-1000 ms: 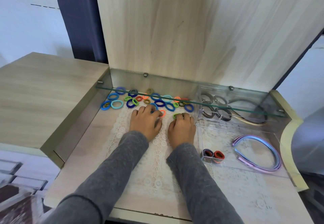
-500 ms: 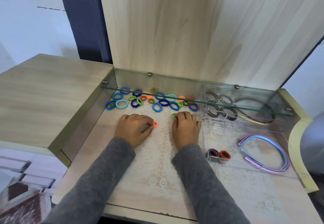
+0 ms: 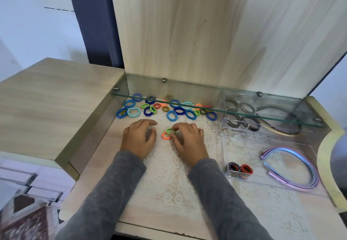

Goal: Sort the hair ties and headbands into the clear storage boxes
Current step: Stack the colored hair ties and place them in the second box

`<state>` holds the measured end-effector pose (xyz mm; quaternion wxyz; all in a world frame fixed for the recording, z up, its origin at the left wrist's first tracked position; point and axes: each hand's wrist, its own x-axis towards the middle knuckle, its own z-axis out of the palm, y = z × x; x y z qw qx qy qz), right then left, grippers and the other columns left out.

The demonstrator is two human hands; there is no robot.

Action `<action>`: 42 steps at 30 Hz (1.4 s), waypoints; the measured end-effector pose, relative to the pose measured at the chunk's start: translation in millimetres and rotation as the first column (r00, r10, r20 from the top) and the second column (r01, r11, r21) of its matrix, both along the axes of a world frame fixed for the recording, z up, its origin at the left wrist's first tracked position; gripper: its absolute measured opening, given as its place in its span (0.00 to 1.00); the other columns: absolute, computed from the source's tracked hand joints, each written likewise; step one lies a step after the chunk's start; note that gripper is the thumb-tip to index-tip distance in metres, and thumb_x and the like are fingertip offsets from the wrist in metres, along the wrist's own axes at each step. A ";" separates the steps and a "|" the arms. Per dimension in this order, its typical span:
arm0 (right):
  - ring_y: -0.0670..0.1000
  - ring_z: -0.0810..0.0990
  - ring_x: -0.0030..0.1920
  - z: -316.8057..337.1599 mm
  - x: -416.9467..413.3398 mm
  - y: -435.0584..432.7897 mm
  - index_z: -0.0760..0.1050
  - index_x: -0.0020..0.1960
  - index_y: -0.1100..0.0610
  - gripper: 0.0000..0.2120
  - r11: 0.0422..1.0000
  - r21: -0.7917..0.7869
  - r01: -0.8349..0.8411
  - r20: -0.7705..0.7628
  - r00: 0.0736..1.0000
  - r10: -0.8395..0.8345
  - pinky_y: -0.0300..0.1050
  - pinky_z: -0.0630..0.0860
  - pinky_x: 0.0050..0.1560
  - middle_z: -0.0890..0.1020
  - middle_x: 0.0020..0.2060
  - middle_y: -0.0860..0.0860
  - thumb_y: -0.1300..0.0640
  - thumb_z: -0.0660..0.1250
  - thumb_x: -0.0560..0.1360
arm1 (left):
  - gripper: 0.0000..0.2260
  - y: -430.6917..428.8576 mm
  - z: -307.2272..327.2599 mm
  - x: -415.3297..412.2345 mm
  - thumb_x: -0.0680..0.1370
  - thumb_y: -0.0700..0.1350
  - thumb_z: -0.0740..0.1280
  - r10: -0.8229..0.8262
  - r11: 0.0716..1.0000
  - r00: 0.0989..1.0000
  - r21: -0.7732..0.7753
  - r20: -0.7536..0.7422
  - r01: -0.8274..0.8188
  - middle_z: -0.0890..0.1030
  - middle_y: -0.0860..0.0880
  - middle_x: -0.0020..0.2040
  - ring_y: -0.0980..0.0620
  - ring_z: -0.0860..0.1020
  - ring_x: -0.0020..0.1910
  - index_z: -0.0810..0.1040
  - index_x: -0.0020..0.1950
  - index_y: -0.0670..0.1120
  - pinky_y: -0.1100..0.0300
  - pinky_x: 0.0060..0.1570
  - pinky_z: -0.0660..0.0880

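Observation:
Several loose hair ties in blue, green, orange and red lie at the back of the lace mat, partly under a glass shelf. My right hand pinches a small green hair tie, and an orange hair tie touches it beside my thumb. My left hand rests palm down to the left with fingers loosely curled and holds nothing I can see. To the right, a clear storage box holds pastel headbands and dark and red ties. A second clear box behind it holds grey ties and dark headbands.
The glass shelf overhangs the back of the recess. An upright wooden panel stands behind it. A raised wooden desktop borders the left side, and a cream curved edge the right.
Both hands drew back from the pile toward me. The orange tie moved from my left fingertips across to my right hand, which now lifts the green tie. The camera shifted slightly.

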<state>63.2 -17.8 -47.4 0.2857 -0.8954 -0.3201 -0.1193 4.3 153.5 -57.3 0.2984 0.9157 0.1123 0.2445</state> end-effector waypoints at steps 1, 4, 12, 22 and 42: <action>0.48 0.71 0.52 -0.7 -1.5 -0.3 0.73 0.54 0.49 0.07 0.999 -0.021 -0.027 -0.003 1.000 0.027 0.46 0.62 0.52 0.78 0.51 0.43 0.51 0.64 0.76 | 0.14 -0.2 -0.5 -0.5 0.73 0.49 0.60 0.030 0.999 0.999 0.017 -0.013 -0.030 0.81 0.50 0.54 0.48 0.77 0.55 0.79 0.56 0.50 0.48 0.57 0.73; 0.47 0.70 0.53 1.0 -3.1 1.6 0.72 0.55 0.49 0.09 0.997 -0.047 -0.063 -0.009 0.998 0.062 0.47 0.63 0.55 0.78 0.52 0.42 0.50 0.64 0.76 | 0.13 -0.9 -2.7 -0.3 0.74 0.46 0.61 0.075 0.994 0.996 0.084 -0.044 -0.071 0.80 0.49 0.54 0.46 0.76 0.54 0.79 0.56 0.48 0.50 0.54 0.72; 0.46 0.70 0.53 3.5 -3.0 2.1 0.70 0.55 0.48 0.09 0.996 -0.050 -0.074 -0.020 0.997 0.073 0.47 0.63 0.55 0.77 0.52 0.41 0.49 0.64 0.76 | 0.12 -1.4 -7.1 1.8 0.75 0.47 0.58 0.066 0.983 0.998 0.171 -0.003 -0.065 0.79 0.50 0.50 0.48 0.76 0.50 0.79 0.53 0.48 0.52 0.48 0.72; 0.53 0.70 0.60 1.9 21.2 5.8 0.70 0.66 0.57 0.18 0.954 0.128 0.273 -0.158 0.955 -0.252 0.48 0.68 0.61 0.72 0.61 0.54 0.55 0.62 0.78 | 0.12 3.1 -7.5 8.3 0.77 0.38 0.61 0.110 0.991 0.994 0.086 -0.026 -0.108 0.79 0.47 0.56 0.46 0.74 0.55 0.78 0.57 0.46 0.50 0.56 0.71; 0.54 0.77 0.45 4.1 56.8 15.1 0.76 0.55 0.59 0.12 0.812 0.118 0.572 -0.261 0.807 -0.530 0.41 0.68 0.42 0.72 0.59 0.57 0.53 0.60 0.79 | 0.09 39.2 5.9 61.6 0.77 0.51 0.62 0.152 0.924 0.980 0.370 -0.132 -0.093 0.78 0.56 0.59 0.51 0.73 0.61 0.77 0.56 0.56 0.49 0.60 0.62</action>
